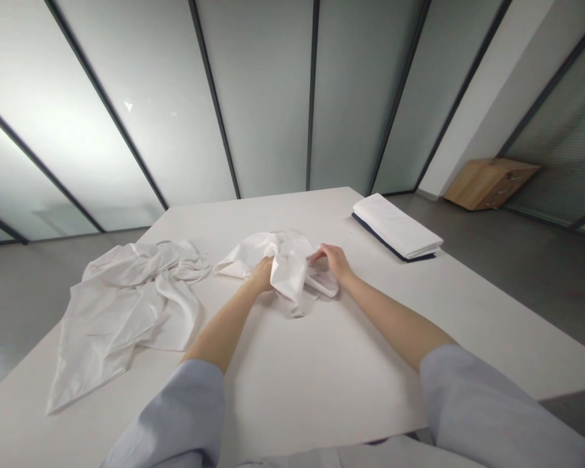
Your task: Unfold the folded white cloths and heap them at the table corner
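A crumpled white cloth (292,266) lies bunched in the middle of the table, with folds standing up between my hands. My left hand (262,274) grips it from the left side, its fingertips hidden in the fabric. On the right, my right hand (335,261) is closed, with thumb and fingers pinching the cloth's edge. Whether the cloth is a garment or a plain sheet cannot be made out. To the left of my left forearm spreads a second, larger heap of white cloth (127,299), loose and wrinkled, apart from both hands.
A neatly folded white cloth (400,224) rests on a dark folded piece (419,259) near the right edge of the white table (322,390). Beyond the table stand frosted glass panels (263,97) and, at the far right, a wooden drawer cabinet (487,183) on the grey floor.
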Action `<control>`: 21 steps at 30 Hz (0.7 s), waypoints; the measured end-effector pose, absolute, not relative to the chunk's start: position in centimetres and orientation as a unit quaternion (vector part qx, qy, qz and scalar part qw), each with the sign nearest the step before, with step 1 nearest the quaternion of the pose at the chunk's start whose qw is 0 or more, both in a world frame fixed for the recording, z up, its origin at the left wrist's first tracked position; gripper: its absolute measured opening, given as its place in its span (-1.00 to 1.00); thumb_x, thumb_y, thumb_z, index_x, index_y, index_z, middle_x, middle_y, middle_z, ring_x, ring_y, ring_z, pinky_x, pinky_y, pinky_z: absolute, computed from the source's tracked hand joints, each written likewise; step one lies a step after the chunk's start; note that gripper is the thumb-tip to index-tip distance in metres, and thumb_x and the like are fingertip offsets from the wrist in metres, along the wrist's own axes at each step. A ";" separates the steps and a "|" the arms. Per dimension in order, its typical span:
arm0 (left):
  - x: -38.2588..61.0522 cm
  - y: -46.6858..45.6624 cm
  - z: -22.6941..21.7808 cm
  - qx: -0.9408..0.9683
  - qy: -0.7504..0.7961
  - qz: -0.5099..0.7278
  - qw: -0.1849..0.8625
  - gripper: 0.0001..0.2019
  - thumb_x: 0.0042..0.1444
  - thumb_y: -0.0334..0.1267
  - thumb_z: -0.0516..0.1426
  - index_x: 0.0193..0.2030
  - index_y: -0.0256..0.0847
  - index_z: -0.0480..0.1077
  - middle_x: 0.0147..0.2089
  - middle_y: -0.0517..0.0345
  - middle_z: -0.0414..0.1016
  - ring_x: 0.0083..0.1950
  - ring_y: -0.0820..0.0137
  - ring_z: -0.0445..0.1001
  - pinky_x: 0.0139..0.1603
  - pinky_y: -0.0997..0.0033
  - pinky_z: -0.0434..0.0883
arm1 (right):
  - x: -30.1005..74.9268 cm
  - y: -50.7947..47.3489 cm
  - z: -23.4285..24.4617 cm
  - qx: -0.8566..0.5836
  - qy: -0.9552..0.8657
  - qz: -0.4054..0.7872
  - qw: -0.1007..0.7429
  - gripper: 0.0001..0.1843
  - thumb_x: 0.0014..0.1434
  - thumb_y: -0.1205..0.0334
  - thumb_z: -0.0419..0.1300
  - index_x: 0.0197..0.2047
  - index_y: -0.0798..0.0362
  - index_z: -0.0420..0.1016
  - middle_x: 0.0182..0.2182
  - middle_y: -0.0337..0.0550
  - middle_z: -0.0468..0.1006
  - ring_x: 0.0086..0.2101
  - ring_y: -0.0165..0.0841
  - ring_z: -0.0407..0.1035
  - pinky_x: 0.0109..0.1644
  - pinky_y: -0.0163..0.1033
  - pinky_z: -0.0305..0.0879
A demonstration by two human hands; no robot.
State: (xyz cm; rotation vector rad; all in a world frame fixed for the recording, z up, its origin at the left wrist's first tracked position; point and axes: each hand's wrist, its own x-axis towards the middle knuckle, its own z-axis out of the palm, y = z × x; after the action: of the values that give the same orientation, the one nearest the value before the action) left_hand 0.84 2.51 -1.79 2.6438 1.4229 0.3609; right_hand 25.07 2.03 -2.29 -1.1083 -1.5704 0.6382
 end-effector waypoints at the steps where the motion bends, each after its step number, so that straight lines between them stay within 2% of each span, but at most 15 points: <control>1: 0.9 2.4 -1.7 0.875 0.467 0.113 0.055 -0.79 -0.01 -0.33 0.21 -0.18 -0.18 0.49 -0.06 -0.06 0.53 0.04 0.11 0.46 0.14 0.17 0.32 | 26.0 2.3 -2.4 -0.487 -0.628 0.229 0.562 -0.47 0.21 -0.03 -0.08 -0.65 0.01 0.42 -0.59 -0.13 0.51 -0.42 -0.24 0.40 -0.15 -0.14 0.29; 4: 0.9 2.3 -0.9 0.865 0.487 0.115 0.029 -0.88 0.00 -0.34 0.17 -0.28 -0.19 0.48 -0.14 -0.04 0.53 -0.03 0.13 0.47 0.11 0.19 0.32 | 28.7 3.3 -2.8 -0.561 -0.531 0.171 0.611 -0.54 0.15 0.00 -0.02 -0.70 -0.02 0.32 -0.66 -0.19 0.42 -0.50 -0.28 0.33 -0.26 -0.19 0.24; 8: -0.6 2.2 2.2 0.832 0.520 0.193 -0.015 -0.84 0.07 -0.26 0.11 -0.21 -0.19 0.44 -0.14 -0.03 0.49 -0.02 0.15 0.42 0.06 0.19 0.32 | 30.2 4.4 -3.5 -0.628 -0.430 0.195 0.618 -0.57 0.12 0.06 -0.03 -0.73 -0.03 0.27 -0.70 -0.19 0.40 -0.53 -0.30 0.29 -0.33 -0.20 0.19; 11: -3.5 1.5 6.0 0.785 0.538 0.298 -0.075 -0.79 0.12 -0.21 0.07 -0.14 -0.20 0.42 -0.18 -0.01 0.44 -0.08 0.18 0.39 0.00 0.21 0.32 | 29.8 4.5 -3.7 -0.623 -0.466 0.193 0.597 -0.59 0.11 0.09 0.00 -0.72 -0.03 0.28 -0.70 -0.21 0.40 -0.53 -0.31 0.28 -0.34 -0.21 0.17; 15: -8.9 -0.5 11.7 0.708 0.558 0.402 -0.161 -0.81 0.20 -0.17 0.02 -0.20 -0.17 0.40 -0.20 0.06 0.38 -0.06 0.23 0.34 0.03 0.27 0.26 | 29.1 4.0 -3.6 -0.619 -0.518 0.182 0.561 -0.61 0.11 0.10 0.00 -0.71 -0.03 0.27 -0.71 -0.25 0.35 -0.55 -0.33 0.25 -0.36 -0.23 0.14; 18: -13.5 -2.0 15.0 0.654 0.596 0.404 -0.233 -0.80 0.20 -0.18 0.04 -0.17 -0.22 0.40 -0.17 0.07 0.36 -0.02 0.25 0.30 0.12 0.22 0.21 | 29.0 3.9 -3.6 -0.623 -0.528 0.183 0.548 -0.63 0.11 0.10 -0.01 -0.69 -0.03 0.27 -0.72 -0.26 0.34 -0.57 -0.34 0.23 -0.38 -0.23 0.13; 21: -17.6 -2.7 15.7 0.576 0.689 0.356 -0.259 -0.79 0.19 -0.19 0.06 -0.12 -0.26 0.36 -0.08 0.09 0.36 0.07 0.21 0.27 0.16 0.12 0.20 | 29.0 3.8 -3.5 -0.624 -0.539 0.184 0.535 -0.64 0.10 0.11 -0.01 -0.68 -0.03 0.27 -0.71 -0.25 0.33 -0.56 -0.34 0.22 -0.39 -0.23 0.13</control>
State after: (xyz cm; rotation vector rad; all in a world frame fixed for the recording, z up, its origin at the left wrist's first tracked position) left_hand -17.65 -2.74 15.69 2.1846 2.6143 1.3498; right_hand 29.04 3.78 -3.54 -1.4868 -1.2840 0.4384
